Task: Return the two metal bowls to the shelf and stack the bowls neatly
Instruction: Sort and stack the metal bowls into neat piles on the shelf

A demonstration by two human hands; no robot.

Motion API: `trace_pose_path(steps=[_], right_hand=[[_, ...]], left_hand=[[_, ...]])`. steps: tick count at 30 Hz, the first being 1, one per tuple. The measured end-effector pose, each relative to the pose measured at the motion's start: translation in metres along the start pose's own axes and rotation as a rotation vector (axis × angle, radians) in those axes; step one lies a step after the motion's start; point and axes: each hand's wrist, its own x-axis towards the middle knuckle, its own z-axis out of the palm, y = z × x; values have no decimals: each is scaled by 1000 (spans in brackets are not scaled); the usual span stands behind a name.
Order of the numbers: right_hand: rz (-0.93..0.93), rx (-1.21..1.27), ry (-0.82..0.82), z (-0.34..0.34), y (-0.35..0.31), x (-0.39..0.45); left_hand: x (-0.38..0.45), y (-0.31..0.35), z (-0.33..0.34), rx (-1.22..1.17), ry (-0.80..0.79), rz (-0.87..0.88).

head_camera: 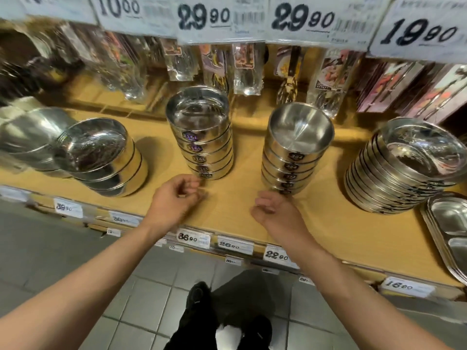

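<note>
My left hand point(177, 195) and right hand point(274, 213) hover over the front of the shelf point(235, 205), fingers loosely curled, holding nothing. Two bowl stacks stand just beyond them. The left stack point(202, 137), near my left fingertips, shows six bowls with "316L" labels. The right stack point(295, 150), close to my right hand, also shows about six, labelled "304". A third bowl pile point(101, 157) leans at far left, and one plate stack point(404, 168) tilts at right.

Bare forearms, no sleeves; black trousers point(202, 322); black shoes point(197, 295)
</note>
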Motion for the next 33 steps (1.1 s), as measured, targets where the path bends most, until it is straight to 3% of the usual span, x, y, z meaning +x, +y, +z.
trace_pose_path(steps=[4,8,12,18,26,28,30,33], right_hand=[[-21,108,-9,33,-31,28],[-129,41,21,59,-46,55],[-163,63,11,72,-52,68],[-242,-1,166,90,-57,60],[-140,90,226,108,-66,48],[-66,90,261,111,-65,38],[10,85,269,116,-61,20],[19,58,242,125,-59,-5]], left_hand=[[36,-10,-27,37,77,-40],[70,-9,-36,125,-24,9],[84,-13,-33,-15,-155,113],[83,-22,-37,-166,-241,173],[78,-14,-50,-40,-262,305],[62,-10,-64,127,-302,344],[47,-10,-78,73,-302,220],[21,-19,-104,97,-316,210]])
